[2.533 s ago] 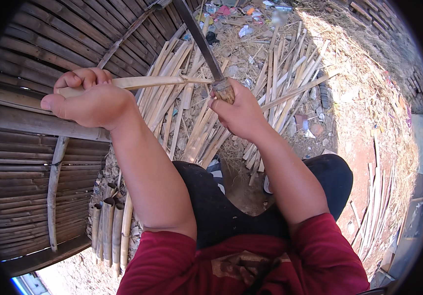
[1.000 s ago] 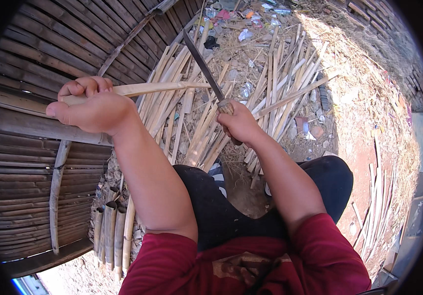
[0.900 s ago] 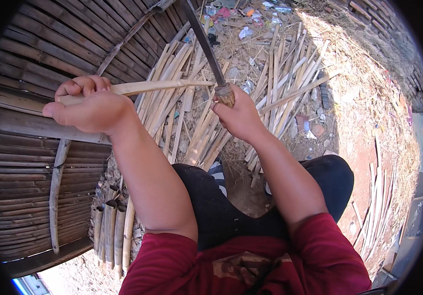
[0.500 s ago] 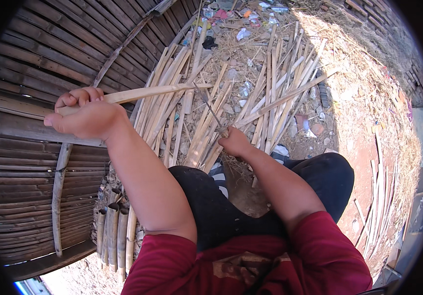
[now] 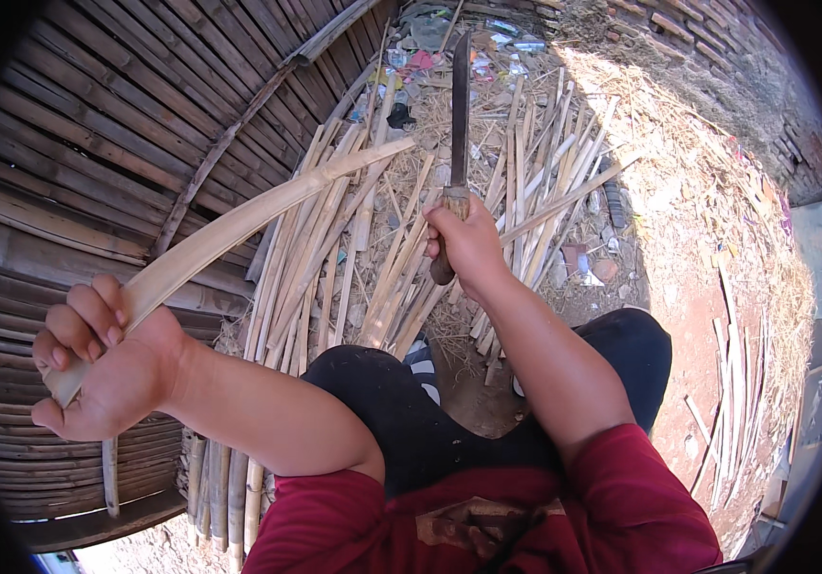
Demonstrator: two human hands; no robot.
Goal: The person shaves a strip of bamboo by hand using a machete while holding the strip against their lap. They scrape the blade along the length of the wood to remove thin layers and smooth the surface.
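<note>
A long pale bamboo strip [image 5: 239, 222] slants from the lower left up toward the middle. My left hand [image 5: 109, 368] is wrapped round its near end. Its far tip lies left of a machete [image 5: 460, 120], and a gap shows between strip and blade. My right hand [image 5: 468, 244] grips the machete's wooden handle, with the dark blade pointing away from me and raised above the ground. Beneath both hands many split bamboo strips [image 5: 329, 230] lie on the ground in front of my knees.
A bamboo slat wall [image 5: 124, 115] rises close on the left. Short bamboo tubes [image 5: 219, 488] stand near my left side. More strips [image 5: 736, 402] lie on the sunlit earth at right. Litter [image 5: 420, 62] and straw cover the far ground, before a brick wall [image 5: 707, 38].
My left hand has moved down and nearer, tilting the bamboo strip more steeply. The machete has swung from a leftward slant beside the strip to point straight away, apart from it.
</note>
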